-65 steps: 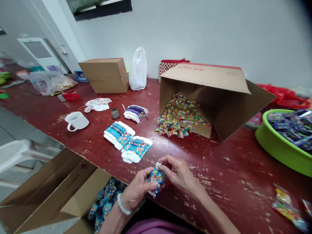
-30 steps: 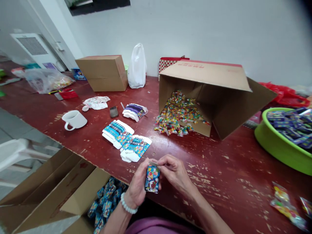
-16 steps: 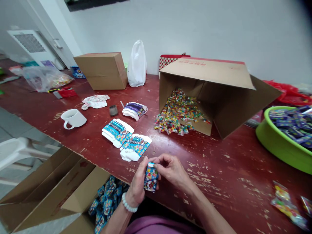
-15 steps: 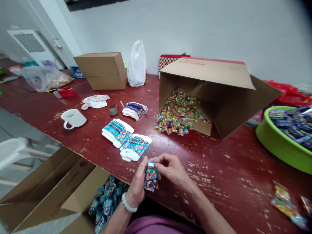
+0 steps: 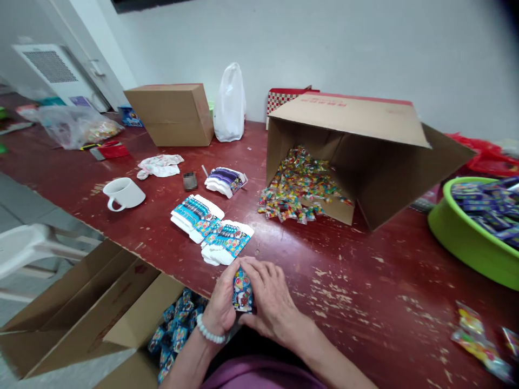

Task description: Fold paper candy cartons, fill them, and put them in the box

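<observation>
A small blue printed candy box [image 5: 243,292] stands upright between my two hands, close to the table's front edge. My left hand [image 5: 221,300] wraps its left side, a pale bead bracelet on the wrist. My right hand [image 5: 271,294] presses on its right side and covers its top, so the upper end is hidden. Just beyond my hands lie two fanned stacks of flat blue cartons [image 5: 197,216]. Behind them is a smaller stack of purple cartons [image 5: 225,181]. Below the table edge on the left, an open cardboard box [image 5: 141,319] holds many filled blue boxes [image 5: 178,329].
A tipped cardboard box [image 5: 344,121] spills small wrapped candies [image 5: 300,186] onto the table. At right stands a green basin [image 5: 458,237] of purple packets; loose candy packs [image 5: 480,346] lie nearer. Leftward are a white mug [image 5: 126,195], a cloth [image 5: 161,166] and a closed carton [image 5: 174,116].
My right hand has gone from pinching the candy box's top flap to lying along its side and over its top. Both hands and the box have shifted slightly left.
</observation>
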### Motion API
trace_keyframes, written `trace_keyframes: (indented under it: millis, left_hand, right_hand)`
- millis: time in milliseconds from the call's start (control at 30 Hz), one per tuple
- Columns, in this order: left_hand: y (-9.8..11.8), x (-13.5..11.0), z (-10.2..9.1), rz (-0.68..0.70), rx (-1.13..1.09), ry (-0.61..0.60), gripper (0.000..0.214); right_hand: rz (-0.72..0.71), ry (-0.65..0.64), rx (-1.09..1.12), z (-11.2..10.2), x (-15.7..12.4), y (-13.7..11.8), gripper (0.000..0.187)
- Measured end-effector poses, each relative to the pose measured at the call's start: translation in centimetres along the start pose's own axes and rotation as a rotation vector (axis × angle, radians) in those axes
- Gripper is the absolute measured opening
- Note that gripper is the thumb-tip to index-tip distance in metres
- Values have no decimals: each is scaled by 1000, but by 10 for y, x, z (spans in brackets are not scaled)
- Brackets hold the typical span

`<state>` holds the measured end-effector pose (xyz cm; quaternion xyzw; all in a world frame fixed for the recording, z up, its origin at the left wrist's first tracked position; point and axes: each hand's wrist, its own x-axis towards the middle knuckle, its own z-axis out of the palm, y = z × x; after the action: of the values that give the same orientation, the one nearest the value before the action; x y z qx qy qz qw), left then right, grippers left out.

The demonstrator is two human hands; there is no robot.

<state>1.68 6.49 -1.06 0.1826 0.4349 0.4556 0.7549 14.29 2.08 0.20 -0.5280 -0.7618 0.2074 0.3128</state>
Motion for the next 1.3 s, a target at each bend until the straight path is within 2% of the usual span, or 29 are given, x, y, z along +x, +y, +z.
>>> trace_keyframes:
  millis: [100,200,267,300,367,433,467,533,567,667,800,900,1000,1067,1133,1233,1300]
  left_hand:
    - [4,-2,-1,2,7,-3,30]
    - [12,-13,-15,2,100,39,41]
    - [21,-24,-38,51,283,95,50]
    - [26,-30,-54,91,414,125,52]
    - [37,-42,-91,213,711,186,53]
    - [47,-51,-127,219,933,280,58]
    - [52,-54,-141,204,982,359,60]
    - [58,-59,-159,164,1026,442,62]
    - [61,-60,-161,160,1033,459,62]
    - [65,-59,-149,209,1042,413,55]
    - [63,-48,-112,363,1013,330,47]
    - [60,-33,-86,478,982,335,45]
    - [62,-21,-64,540,887,256,47]
    - [65,-17,-50,441,773,120,48]
    - [65,-16,-38,215,617,-92,48]
    - [53,-19,-22,-168,375,-478,57]
    - [42,-21,-13,-307,261,-656,64]
  right_hand:
    - [14,7,13,11,8,-1,82]
    - [-57,-109,138,17,20,-1,87]
    - [-105,-193,213,19,31,7,100]
    - [-103,-193,229,20,38,14,101]
    - [-29,-89,198,23,56,33,91]
    - [89,58,97,27,76,54,68]
    - [168,102,30,30,85,64,65]
    - [291,147,-55,36,99,77,66]
    - [326,150,-81,39,103,81,66]
    - [379,194,-7,48,106,85,54]
    - [456,299,186,53,102,86,46]
    - [472,296,345,47,100,88,29]
    - [450,228,571,31,93,83,26]
    - [419,165,695,15,84,75,30]
    - [381,94,809,-1,73,63,31]
    - [341,-35,1025,-20,59,44,30]
    - [339,-116,1138,-29,52,34,28]
